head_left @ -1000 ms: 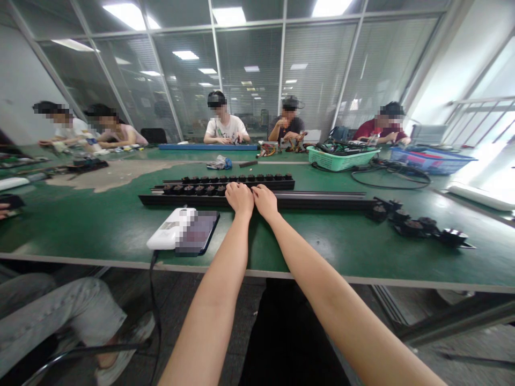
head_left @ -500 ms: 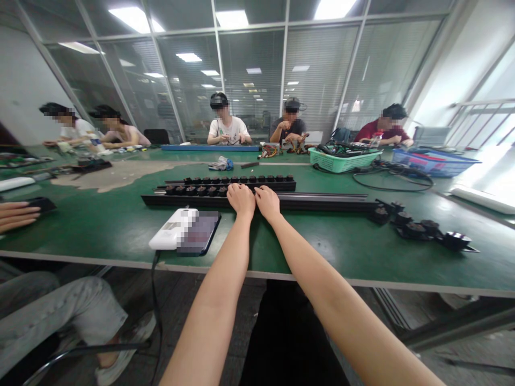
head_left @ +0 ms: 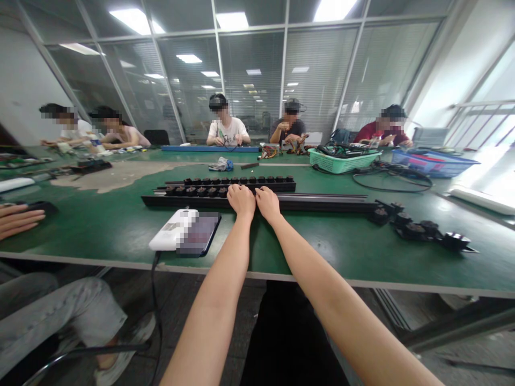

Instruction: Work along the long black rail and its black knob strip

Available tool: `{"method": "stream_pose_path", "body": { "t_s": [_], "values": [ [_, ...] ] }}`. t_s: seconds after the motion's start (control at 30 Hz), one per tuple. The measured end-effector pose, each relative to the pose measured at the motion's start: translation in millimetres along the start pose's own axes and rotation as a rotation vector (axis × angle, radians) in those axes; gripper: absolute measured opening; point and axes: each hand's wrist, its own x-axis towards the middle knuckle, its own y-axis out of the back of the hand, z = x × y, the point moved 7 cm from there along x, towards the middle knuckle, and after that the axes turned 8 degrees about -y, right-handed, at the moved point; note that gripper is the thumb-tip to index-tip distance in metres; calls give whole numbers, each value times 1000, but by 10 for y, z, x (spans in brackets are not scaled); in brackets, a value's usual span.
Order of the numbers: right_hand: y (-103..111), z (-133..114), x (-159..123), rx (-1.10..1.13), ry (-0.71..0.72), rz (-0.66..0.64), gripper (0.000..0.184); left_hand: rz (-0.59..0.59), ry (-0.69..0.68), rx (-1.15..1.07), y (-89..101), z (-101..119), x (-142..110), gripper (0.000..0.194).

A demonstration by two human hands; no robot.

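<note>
A long black channel [head_left: 322, 203] lies across the green table in front of me, with a row of round-topped black modules [head_left: 197, 191] set in its left part. My left hand [head_left: 241, 201] is closed over the channel at the right end of that row. Right beside it, my right hand [head_left: 267, 203] is also closed over the channel, with curled fingers. The fingertips of both hands and whatever small part lies under them are hidden. Just behind stands a shorter black channel [head_left: 285, 186] carrying another row of such modules.
Loose black modules [head_left: 416, 229] lie to the right. A white device [head_left: 169, 230] and a phone [head_left: 205, 236] rest near the front edge, with a cable [head_left: 155, 289] hanging down. A green basket [head_left: 341, 160] and a blue basket [head_left: 438, 162] stand behind. A co-worker's hand [head_left: 18, 219] is at left.
A co-worker's hand has come further into view at the left edge, by a dark object. My two hands stay in place on the channel; the view has shifted slightly.
</note>
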Motion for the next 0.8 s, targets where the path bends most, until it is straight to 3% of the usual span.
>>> {"method": "stream_pose_path", "body": {
  "t_s": [0.8],
  "values": [
    [52, 83, -17, 56, -51, 6, 42, -4, -4, 20, 9, 31, -1, 41]
  ]
}}
